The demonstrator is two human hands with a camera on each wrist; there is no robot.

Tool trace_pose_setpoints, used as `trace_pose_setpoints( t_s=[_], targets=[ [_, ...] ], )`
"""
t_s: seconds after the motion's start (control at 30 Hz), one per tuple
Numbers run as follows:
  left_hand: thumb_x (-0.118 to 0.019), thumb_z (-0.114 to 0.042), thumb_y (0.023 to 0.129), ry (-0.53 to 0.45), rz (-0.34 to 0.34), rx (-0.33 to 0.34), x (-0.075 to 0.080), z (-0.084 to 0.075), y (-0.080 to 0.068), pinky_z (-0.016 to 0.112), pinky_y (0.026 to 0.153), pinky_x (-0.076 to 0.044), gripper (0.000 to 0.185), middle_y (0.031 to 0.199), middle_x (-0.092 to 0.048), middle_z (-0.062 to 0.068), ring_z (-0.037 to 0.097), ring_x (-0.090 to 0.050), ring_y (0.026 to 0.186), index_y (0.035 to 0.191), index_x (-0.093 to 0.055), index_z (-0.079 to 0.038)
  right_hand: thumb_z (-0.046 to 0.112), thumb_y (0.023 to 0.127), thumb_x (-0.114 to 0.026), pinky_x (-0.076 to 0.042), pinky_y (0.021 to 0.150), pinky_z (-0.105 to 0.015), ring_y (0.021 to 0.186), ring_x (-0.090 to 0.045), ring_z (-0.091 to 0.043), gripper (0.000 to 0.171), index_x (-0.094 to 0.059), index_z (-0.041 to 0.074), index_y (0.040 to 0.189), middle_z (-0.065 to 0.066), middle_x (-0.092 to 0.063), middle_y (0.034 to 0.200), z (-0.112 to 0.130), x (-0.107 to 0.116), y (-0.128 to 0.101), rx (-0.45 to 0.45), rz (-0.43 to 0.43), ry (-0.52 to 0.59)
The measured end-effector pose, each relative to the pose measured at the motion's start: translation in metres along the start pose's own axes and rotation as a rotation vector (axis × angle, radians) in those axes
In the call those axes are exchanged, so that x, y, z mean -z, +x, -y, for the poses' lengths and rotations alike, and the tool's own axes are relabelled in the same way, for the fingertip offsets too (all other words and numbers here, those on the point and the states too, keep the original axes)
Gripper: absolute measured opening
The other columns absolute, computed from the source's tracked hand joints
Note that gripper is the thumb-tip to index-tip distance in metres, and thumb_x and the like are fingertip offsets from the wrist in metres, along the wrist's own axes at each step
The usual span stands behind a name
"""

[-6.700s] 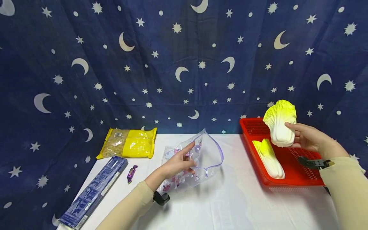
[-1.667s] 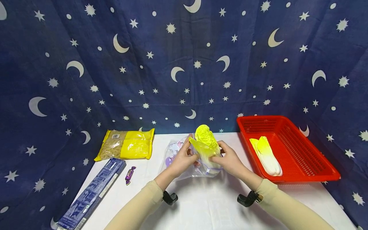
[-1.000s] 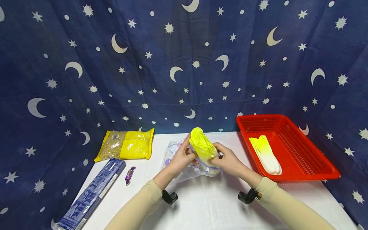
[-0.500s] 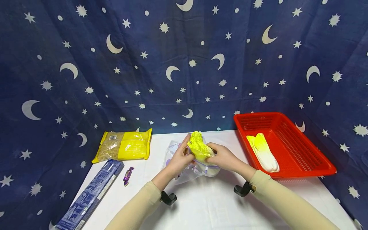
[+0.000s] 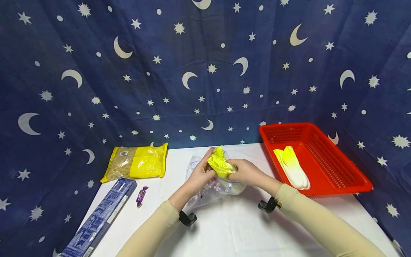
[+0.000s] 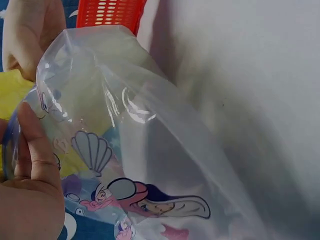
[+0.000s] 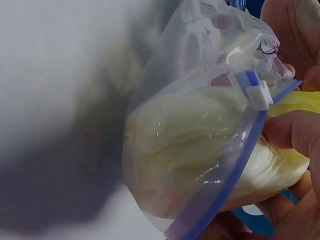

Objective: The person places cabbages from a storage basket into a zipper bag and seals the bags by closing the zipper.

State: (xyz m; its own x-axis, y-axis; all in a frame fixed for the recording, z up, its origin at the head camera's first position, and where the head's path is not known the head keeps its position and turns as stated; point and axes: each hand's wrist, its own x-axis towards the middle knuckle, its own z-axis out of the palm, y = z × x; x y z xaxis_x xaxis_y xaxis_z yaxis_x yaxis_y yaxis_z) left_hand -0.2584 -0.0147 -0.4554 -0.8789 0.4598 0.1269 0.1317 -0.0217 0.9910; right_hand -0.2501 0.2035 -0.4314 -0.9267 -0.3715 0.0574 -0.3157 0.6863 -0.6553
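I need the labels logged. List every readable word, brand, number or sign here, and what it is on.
No text can be read.
Blue box: white print, too small.
Yellow packet: label blurred.
Candy: wrapper print unreadable.
Zip bag: cartoon pictures and a shell, no words.

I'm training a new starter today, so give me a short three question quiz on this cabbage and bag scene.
1. True or false: the cabbage is fully inside the zip bag.
2. How many cabbages lie in the red basket? A) none B) one C) two
3. Fill in: the left hand and right hand both have a grip at the bag's ____.

Key: 1 false, its leafy top sticks out. 2 B. 3 mouth.
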Motion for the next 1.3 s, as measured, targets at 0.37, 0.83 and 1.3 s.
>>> trace_pose_setpoints(
  t_s=[0.37,0.83,1.3],
  targets=[
    [-0.055,0.005,0.095,-0.183,0.008,0.035,0.003,-0.002,0.001,0.027,0.077,-0.059,0.088,0.160,-0.037,0.010,0.016,-0.060,0.101,0.166,-0.010,-0.020,0.015,0.080,-0.076,-0.055,0.085,-0.038,0.095,-0.060,-0.016,0.046,-0.069,0.016,0.126,0.004,-0.068,0.112,-0.006,0.005,-0.013,0.106,-0.047,0.067],
    [-0.055,0.003,0.096,-0.145,0.024,0.057,0.004,-0.002,-0.003,0.027,0.077,-0.058,0.086,0.165,-0.028,0.004,0.020,-0.060,0.102,0.166,-0.014,-0.025,0.015,0.082,-0.074,-0.056,0.084,-0.035,0.095,-0.062,-0.018,0.047,-0.062,0.018,0.127,0.004,-0.067,0.110,-0.007,0.003,-0.014,0.139,0.031,0.166],
    [-0.048,0.008,0.092,-0.105,0.034,0.011,0.003,-0.001,-0.004,0.027,0.074,-0.058,0.086,0.164,-0.030,0.010,0.020,-0.056,0.103,0.166,-0.015,-0.020,0.016,0.077,-0.076,-0.053,0.076,-0.038,0.083,-0.058,-0.017,0.045,-0.064,0.013,0.120,0.003,-0.066,0.096,0.012,0.011,0.004,0.043,0.084,-0.175]
  ],
)
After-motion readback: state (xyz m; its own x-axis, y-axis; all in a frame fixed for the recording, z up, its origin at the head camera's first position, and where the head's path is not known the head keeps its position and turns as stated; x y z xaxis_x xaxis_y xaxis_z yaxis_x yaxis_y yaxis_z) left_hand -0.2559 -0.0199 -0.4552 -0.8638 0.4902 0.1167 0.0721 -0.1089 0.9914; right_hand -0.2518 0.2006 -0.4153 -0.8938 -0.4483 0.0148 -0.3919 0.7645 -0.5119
